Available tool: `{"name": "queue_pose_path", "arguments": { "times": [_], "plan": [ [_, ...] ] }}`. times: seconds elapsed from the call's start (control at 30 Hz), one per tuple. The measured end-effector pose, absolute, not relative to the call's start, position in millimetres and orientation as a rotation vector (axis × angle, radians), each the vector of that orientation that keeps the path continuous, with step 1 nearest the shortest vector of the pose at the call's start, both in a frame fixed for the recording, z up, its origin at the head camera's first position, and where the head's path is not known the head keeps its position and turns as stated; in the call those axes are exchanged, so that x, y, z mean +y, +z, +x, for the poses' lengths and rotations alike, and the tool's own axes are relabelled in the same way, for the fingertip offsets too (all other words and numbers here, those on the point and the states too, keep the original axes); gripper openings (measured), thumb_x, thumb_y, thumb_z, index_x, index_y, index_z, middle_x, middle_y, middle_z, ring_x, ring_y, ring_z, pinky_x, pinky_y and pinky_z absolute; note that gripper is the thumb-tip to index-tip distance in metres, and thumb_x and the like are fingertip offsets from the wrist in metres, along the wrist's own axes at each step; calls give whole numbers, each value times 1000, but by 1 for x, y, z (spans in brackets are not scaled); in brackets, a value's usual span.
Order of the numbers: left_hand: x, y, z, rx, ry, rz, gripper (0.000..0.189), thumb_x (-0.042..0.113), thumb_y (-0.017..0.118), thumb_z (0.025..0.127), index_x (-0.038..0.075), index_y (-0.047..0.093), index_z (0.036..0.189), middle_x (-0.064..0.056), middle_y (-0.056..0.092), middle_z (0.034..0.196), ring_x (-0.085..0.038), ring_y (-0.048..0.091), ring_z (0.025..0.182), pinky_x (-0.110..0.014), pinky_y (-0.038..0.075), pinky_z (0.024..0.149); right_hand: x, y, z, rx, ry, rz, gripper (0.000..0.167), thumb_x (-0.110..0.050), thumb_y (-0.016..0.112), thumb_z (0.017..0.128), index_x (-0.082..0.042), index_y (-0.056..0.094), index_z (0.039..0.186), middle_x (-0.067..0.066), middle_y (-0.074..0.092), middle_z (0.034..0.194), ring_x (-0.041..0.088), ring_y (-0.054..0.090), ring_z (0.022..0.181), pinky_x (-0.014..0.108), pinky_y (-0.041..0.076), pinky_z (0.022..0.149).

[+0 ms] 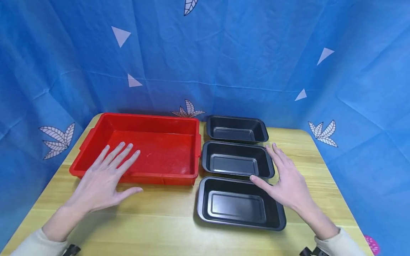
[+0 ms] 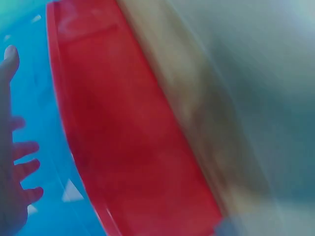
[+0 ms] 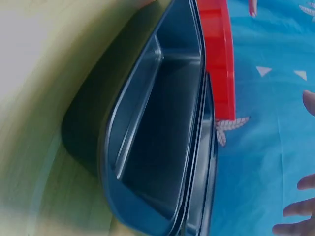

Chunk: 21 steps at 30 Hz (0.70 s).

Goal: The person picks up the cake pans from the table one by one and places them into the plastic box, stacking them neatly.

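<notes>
My left hand (image 1: 102, 181) hovers with spread fingers over the front left of a red plastic tray (image 1: 179, 176); nothing is in its grasp. On the other side, my right hand (image 1: 288, 181) is held with fingers extended and thumb apart, overlapping the right ends of the middle loaf pan (image 1: 234, 163) and the front loaf pan (image 1: 237, 206) in the head view. It holds nothing. A third black loaf pan (image 1: 237, 133) stands behind those two. The left wrist view shows the hand (image 2: 19, 167) at its left edge, fingers apart, beside the red tray (image 2: 118, 118).
The tray and the column of pans stand on a light wooden table (image 1: 160, 220), tray left, pans right. A blue cloth (image 1: 205, 49) with leaf and triangle prints hangs behind the table and along both sides.
</notes>
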State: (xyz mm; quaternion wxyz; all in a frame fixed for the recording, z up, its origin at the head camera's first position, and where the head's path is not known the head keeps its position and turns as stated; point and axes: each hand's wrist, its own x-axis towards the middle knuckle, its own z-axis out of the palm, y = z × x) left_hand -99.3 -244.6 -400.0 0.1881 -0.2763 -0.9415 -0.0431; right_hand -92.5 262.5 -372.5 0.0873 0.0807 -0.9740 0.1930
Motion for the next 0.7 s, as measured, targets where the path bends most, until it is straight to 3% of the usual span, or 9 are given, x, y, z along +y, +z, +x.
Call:
{"name": "queue_pose_path", "arguments": {
  "times": [0.13,0.3,0.47,0.6,0.7],
  "plan": [
    [-268,-405,-99,-2605,-207,-742,93,78,62,87,20,48,159,-18,54,158,-43,45,145,-37,2,139,273,-370,-97,-2925,741,154,96,-59,75,91,-21,30,167,19,37,170,52,43,149,78,41,110],
    [-292,-411,-97,-2550,-288,-683,87,83,53,91,19,60,150,-20,61,148,-45,51,137,-43,13,139,287,-370,-105,-2948,978,42,90,-53,72,97,-15,31,167,26,42,165,53,47,146,68,46,114],
    [-311,-416,-93,-2475,-282,-624,91,86,35,94,14,70,137,-19,69,134,-44,57,127,-23,12,135,297,-374,-115,-2974,1174,-27,85,-50,69,101,-9,32,165,28,43,164,54,49,144,65,49,113],
    [-328,-422,-91,-2498,-300,-570,92,89,37,91,14,73,132,-15,72,130,-40,60,122,-4,6,123,302,-379,-123,-2988,1290,-83,82,-50,65,103,-6,33,165,29,47,161,51,54,142,59,54,111],
    [-339,-427,-89,-2511,-307,-536,95,92,37,89,14,75,128,-14,74,125,-37,63,116,-23,42,120,307,-384,-130,-2958,1405,-149,80,-50,64,104,-5,34,164,28,51,158,43,62,137,46,60,106]
  ]
}}
